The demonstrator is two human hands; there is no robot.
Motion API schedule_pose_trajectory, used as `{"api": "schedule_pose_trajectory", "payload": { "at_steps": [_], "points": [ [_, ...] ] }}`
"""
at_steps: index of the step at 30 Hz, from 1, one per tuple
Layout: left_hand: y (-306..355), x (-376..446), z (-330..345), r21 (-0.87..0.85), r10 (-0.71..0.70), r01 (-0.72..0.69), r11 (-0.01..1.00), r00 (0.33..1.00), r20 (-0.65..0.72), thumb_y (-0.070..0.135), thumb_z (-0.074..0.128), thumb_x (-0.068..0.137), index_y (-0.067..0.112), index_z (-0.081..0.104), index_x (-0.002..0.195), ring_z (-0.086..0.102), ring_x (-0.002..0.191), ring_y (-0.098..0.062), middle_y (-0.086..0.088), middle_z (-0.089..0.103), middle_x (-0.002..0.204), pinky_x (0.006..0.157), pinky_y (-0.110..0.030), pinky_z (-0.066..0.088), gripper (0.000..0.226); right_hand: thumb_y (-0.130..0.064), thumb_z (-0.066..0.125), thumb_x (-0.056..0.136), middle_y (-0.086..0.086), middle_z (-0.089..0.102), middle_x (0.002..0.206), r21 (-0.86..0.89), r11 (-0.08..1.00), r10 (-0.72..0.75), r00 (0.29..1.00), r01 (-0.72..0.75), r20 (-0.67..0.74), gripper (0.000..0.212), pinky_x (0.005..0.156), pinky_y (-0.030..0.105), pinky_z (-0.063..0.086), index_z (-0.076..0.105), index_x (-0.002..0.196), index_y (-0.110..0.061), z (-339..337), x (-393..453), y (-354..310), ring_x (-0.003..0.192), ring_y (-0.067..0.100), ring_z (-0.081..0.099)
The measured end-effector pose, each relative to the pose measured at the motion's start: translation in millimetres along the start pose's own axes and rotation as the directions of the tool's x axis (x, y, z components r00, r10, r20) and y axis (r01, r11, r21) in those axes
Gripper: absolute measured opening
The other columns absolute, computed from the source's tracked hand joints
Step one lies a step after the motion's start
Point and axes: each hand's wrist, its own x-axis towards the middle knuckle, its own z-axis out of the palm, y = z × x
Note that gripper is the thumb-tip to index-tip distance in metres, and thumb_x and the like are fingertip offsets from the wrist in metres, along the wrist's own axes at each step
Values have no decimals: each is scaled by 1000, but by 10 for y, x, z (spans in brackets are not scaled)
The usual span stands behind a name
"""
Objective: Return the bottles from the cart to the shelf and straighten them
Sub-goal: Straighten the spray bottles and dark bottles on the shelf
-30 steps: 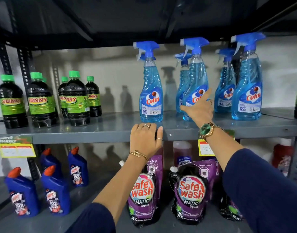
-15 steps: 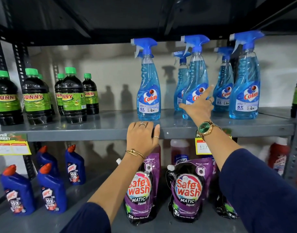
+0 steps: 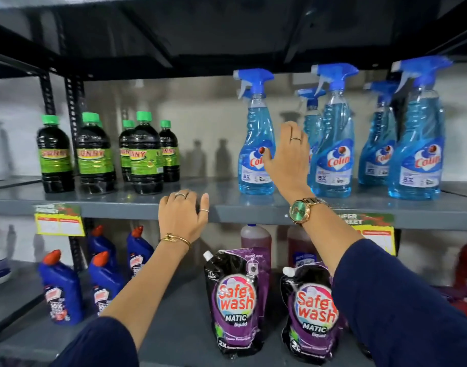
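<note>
Several blue Colin spray bottles stand upright on the grey middle shelf (image 3: pixel 227 205). The leftmost spray bottle (image 3: pixel 256 144) stands apart from the others. My right hand (image 3: pixel 288 157) is raised between it and a second spray bottle (image 3: pixel 333 144), fingers spread, the thumb touching or just in front of the leftmost bottle's label. It grips nothing. My left hand (image 3: pixel 183 213) rests palm-down on the shelf's front edge, fingers curled over the lip. The cart is out of view.
Dark Sunny bottles with green caps (image 3: pixel 145 154) stand at the shelf's left. Below are purple Safe wash pouches (image 3: pixel 237 303), blue toilet-cleaner bottles (image 3: pixel 60 287) and pink bottles (image 3: pixel 256 237). Yellow price tags (image 3: pixel 59 223) hang from the shelf edge. Another shelf is overhead.
My right hand has moved left and up, from the second spray bottle toward the leftmost one. My left hand stayed on the shelf edge. The view shifted right.
</note>
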Motion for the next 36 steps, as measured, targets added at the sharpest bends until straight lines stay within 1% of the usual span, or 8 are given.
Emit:
{"api": "schedule_pose_trajectory", "payload": {
  "at_steps": [5,9,15,18,24,31,34,36],
  "points": [
    [-371,-45,-93,59,7,-7,998,1000,-5,50,18,83,1,66,80,65,84,-37,-19,71,84,81,-41,46,68,-13,55,80,21,53,120,154,979,-147,987,136,59,43,87,44,42,48,120,1,237,-2,-610,101,37,50],
    [-614,-44,-161,129,3,-3,992,1000,2,56,13,81,5,66,97,63,93,-33,-15,72,95,87,-39,44,76,-13,55,80,20,52,119,203,956,-236,967,212,99,43,89,43,41,47,120,1,442,-48,-1026,101,36,50],
    [-1035,14,-253,192,-49,46,980,999,10,63,6,75,7,63,107,60,104,-32,-14,69,107,92,-39,42,86,-22,57,84,16,53,117,358,921,-227,957,150,183,42,85,37,43,45,119,-2,760,-89,-1516,104,32,51],
    [-1201,7,-298,219,-77,73,973,997,12,64,7,75,8,62,106,60,102,-32,-15,69,105,90,-39,44,84,-31,60,83,15,54,117,407,911,-207,931,71,301,47,80,38,45,43,118,-3,939,-123,-1726,103,32,54],
    [-1467,-4,-354,189,-42,30,982,997,58,64,12,74,12,57,116,58,107,-31,-13,67,111,92,-37,44,81,-48,74,68,13,54,122,537,757,-3,819,-373,574,79,88,36,45,38,124,-5,1286,-159,-1956,113,30,52],
    [-1502,-28,-320,191,-30,18,981,998,60,62,14,76,12,57,118,58,109,-28,-9,66,115,96,-35,41,78,-34,83,62,-3,59,96,548,593,-33,662,-590,748,51,76,24,41,52,98,-17,1419,9,-1978,94,15,56],
    [-1497,-46,-310,184,-30,20,983,998,48,61,15,77,11,58,117,58,107,-28,-8,66,113,96,-35,41,76,-28,82,66,-4,56,99,513,555,-98,561,-655,822,52,80,29,42,53,106,-13,1415,73,-1918,93,13,52],
    [-1501,-51,-307,185,-28,19,983,999,47,61,15,78,12,58,116,58,106,-28,-8,67,113,96,-35,41,75,-23,80,69,-3,52,97,520,529,-118,548,-671,828,51,80,30,40,51,110,-13,1418,84,-1888,87,12,47]
  ]
}}
